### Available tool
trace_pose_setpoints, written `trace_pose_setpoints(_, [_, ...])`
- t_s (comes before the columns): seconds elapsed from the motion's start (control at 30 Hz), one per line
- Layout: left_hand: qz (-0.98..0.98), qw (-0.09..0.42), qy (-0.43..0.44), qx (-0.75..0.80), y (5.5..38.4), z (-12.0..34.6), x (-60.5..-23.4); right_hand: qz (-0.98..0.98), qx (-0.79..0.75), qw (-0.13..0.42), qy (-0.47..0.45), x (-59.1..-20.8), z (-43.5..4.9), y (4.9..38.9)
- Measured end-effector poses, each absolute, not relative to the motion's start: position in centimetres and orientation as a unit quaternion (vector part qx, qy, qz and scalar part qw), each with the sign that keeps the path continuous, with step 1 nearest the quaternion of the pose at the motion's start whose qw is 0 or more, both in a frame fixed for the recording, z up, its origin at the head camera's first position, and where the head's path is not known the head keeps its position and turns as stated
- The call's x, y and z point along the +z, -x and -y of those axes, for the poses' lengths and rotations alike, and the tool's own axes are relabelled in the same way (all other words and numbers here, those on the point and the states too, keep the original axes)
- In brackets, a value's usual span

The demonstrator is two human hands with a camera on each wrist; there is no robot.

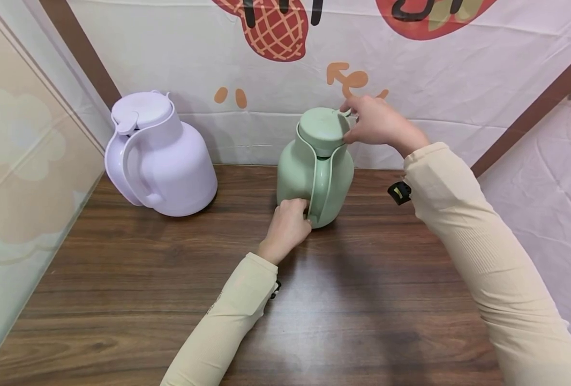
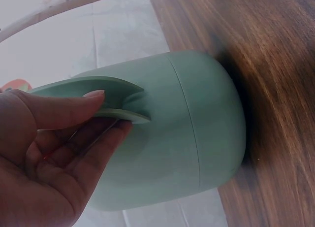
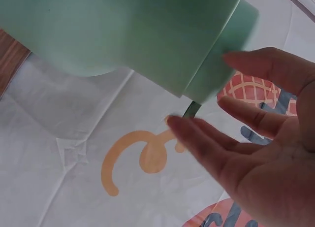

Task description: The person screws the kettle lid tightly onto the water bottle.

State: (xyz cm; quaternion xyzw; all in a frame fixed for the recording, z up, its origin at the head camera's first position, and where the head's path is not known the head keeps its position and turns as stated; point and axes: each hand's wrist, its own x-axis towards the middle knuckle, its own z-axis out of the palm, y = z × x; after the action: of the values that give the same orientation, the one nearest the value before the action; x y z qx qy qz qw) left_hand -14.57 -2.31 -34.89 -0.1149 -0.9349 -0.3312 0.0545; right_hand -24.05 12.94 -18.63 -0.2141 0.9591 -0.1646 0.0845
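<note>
A green vacuum jug [image 1: 292,166] stands upright on the table, its handle toward me. With thumb and fingers my left hand [image 1: 287,228] pinches the lower end of the handle; the left wrist view shows the thumb on one side of the handle's edge [image 2: 120,113] and fingertips on the other. My right hand [image 1: 377,122] is up at the right side of the jug's lid [image 1: 323,126]. In the right wrist view its fingers [image 3: 206,143] are spread, thumb tip right at the lid and another fingertip by a small dark green tab [image 3: 192,109].
A lilac jug [image 1: 179,166] of the same kind stands to the left on the wooden table [image 1: 170,300], lid on. Close behind both jugs hangs a white printed cloth [image 1: 252,134]. More pale cloth hangs at the left and right sides.
</note>
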Motion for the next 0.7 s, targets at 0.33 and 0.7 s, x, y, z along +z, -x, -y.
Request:
trace_pose_setpoints(0.33, [0.934, 0.055, 0.115, -0.334, 14.5, 2.4, -35.0, -0.945, -0.173, 0.1, 0.26, -19.3, -13.3, 24.7])
trace_pose_setpoints(0.7, [0.936, 0.06, 0.116, -0.326, 14.5, 2.4, -35.0, -0.945, -0.154, 0.118, 0.261, -19.5, -13.3, 25.2])
